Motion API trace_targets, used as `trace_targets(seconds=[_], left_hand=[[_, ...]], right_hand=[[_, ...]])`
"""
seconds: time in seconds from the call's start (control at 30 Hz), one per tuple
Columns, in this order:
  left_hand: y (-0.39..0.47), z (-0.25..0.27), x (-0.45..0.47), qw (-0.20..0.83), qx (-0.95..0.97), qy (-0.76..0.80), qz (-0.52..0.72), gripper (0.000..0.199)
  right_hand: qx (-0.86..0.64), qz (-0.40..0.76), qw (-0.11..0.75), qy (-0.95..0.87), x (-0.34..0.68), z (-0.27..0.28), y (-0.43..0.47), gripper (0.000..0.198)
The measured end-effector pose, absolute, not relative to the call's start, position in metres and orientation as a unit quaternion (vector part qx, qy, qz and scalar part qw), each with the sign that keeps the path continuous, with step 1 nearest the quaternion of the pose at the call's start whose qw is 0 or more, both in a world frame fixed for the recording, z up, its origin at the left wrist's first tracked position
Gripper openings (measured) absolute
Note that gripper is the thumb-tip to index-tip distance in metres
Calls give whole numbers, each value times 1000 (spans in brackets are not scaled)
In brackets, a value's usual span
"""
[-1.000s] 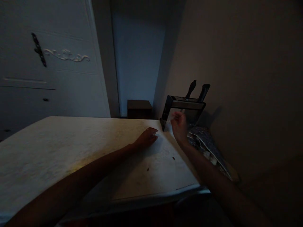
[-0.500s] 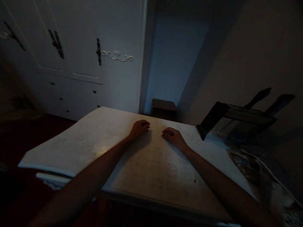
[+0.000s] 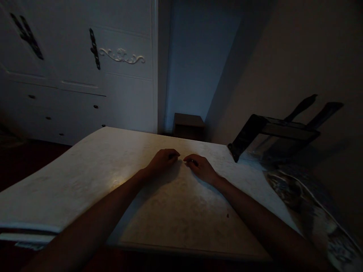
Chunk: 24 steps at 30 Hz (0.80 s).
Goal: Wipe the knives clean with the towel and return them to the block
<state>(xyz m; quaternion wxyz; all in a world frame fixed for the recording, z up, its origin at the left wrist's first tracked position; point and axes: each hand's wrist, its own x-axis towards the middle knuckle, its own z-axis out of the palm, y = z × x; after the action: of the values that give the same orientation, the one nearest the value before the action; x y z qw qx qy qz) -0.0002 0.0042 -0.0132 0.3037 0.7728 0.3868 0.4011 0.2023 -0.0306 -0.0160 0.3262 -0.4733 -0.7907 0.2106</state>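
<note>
Both hands are over the far half of a pale marbled table (image 3: pixel 170 211). My left hand (image 3: pixel 163 161) is closed in a pinch, thumb and fingertips together and pointing right. Facing it across a narrow gap, my right hand (image 3: pixel 200 167) pinches in the same way. The dim light hides whatever may be between the fingertips of either hand. A tiny dark red speck (image 3: pixel 227 215) lies on the tabletop beside my right forearm.
A white wardrobe (image 3: pixel 127 98) with dark handles stands beyond the table. Behind the far edge is a small brown cabinet (image 3: pixel 189 120). A dark-framed piece of furniture (image 3: pixel 246 132) stands at the right, and patterned fabric (image 3: pixel 309 211) lies along that side.
My hands have come closer together, narrowing the gap between their fingertips. The view has turned slightly to the right.
</note>
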Motion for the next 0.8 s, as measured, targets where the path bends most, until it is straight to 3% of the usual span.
trace_targets(seconds=[0.2, 0.43, 0.8], left_hand=[[4, -11, -1, 283, 776, 369, 426, 15], [4, -10, -5, 254, 810, 413, 330, 24], [5, -11, -7, 227, 825, 410, 317, 23]], right_hand=[[-462, 196, 328, -800, 203, -17, -33, 19], [-458, 182, 317, -811, 203, -16, -33, 19], [-459, 171, 309, -815, 202, -16, -34, 19]])
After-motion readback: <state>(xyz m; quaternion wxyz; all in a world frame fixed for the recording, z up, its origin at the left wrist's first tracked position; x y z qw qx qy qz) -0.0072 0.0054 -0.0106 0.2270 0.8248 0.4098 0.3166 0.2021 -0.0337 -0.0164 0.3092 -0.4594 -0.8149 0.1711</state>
